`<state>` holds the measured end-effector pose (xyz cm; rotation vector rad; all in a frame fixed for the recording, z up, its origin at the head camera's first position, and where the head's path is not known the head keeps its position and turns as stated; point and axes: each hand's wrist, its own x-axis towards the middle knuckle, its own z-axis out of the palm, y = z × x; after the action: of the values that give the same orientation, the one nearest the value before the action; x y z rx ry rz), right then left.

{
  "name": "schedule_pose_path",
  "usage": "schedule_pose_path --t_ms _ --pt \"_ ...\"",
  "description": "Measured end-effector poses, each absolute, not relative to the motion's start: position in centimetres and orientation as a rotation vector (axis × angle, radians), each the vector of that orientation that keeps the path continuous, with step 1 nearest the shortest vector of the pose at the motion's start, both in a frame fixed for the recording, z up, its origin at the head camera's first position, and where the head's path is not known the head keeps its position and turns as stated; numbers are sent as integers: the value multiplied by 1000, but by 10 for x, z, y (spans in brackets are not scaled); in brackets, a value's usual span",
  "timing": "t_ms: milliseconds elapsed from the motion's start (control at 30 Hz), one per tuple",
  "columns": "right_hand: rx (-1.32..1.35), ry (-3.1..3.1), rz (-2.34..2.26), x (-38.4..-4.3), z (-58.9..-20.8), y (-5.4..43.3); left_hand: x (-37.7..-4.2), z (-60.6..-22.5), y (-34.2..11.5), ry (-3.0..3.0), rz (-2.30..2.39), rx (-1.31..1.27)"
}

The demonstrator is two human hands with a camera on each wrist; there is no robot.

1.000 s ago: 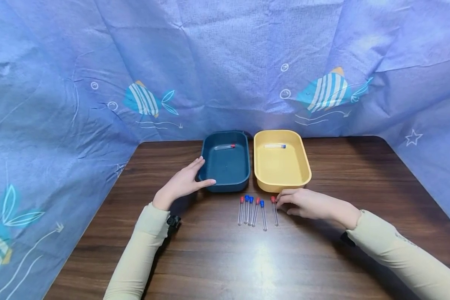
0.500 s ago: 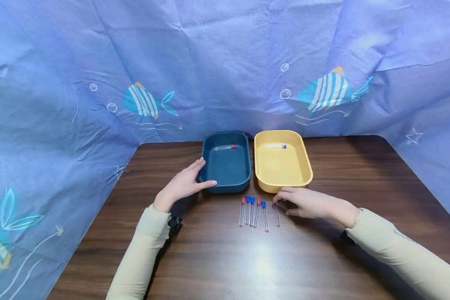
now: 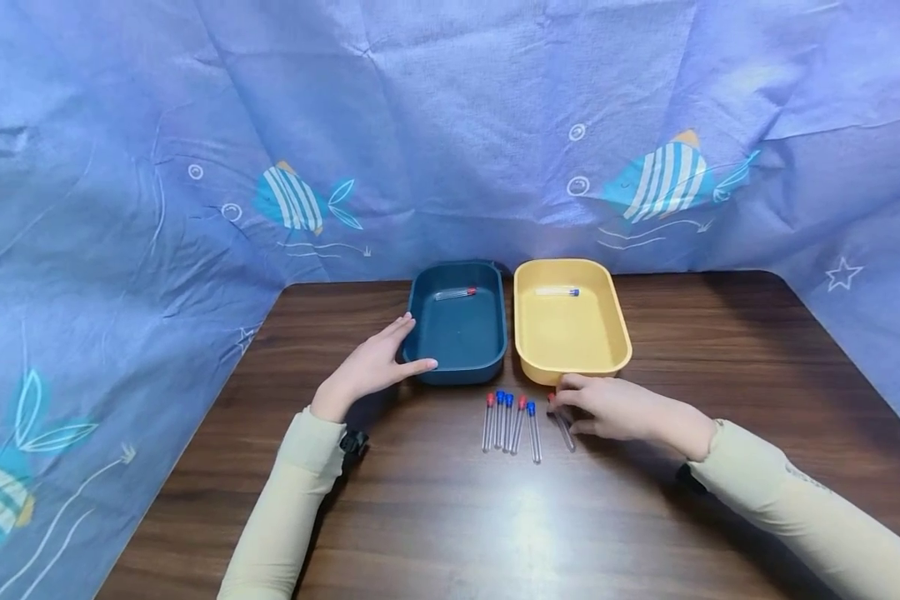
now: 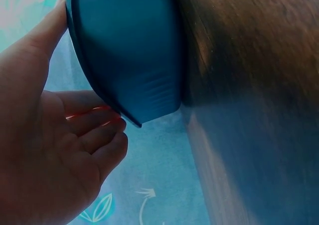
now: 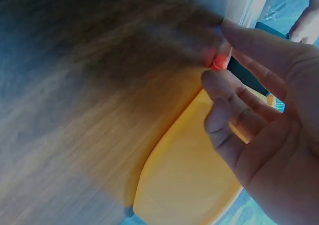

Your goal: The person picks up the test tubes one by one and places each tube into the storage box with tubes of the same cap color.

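Observation:
A red-capped clear test tube (image 3: 565,432) lies slanted on the table, its cap at the bent fingers of my right hand (image 3: 615,407). In the right wrist view its red cap (image 5: 220,62) shows between thumb and fingers; the thumb hides part of the tube. To its left several test tubes (image 3: 510,425) with red or blue caps lie in a row. My left hand (image 3: 371,365) rests at the near left corner of the dark blue bin (image 3: 461,377), thumb on the front rim, fingers extended along the side. The yellow bin (image 3: 570,372) stands just beyond my right hand.
One red-capped tube (image 3: 456,293) lies inside the blue bin and one blue-capped tube (image 3: 557,292) inside the yellow bin. Both bins stand side by side near the back edge of the wooden table (image 3: 435,517). A blue fish-print cloth (image 3: 465,125) hangs behind.
My right fingers have come over the cap of the rightmost red-capped tube. That tube has turned, its lower end swinging right. My left hand stays at the blue bin.

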<state>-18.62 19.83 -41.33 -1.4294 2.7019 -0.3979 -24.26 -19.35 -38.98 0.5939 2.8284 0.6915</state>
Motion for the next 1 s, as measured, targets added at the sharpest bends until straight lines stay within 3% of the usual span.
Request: schedule_pose_path --t_ms 1000 --pt "-1420 2746 -608 -174 -424 227 -237 -393 -192 2857 707 624"
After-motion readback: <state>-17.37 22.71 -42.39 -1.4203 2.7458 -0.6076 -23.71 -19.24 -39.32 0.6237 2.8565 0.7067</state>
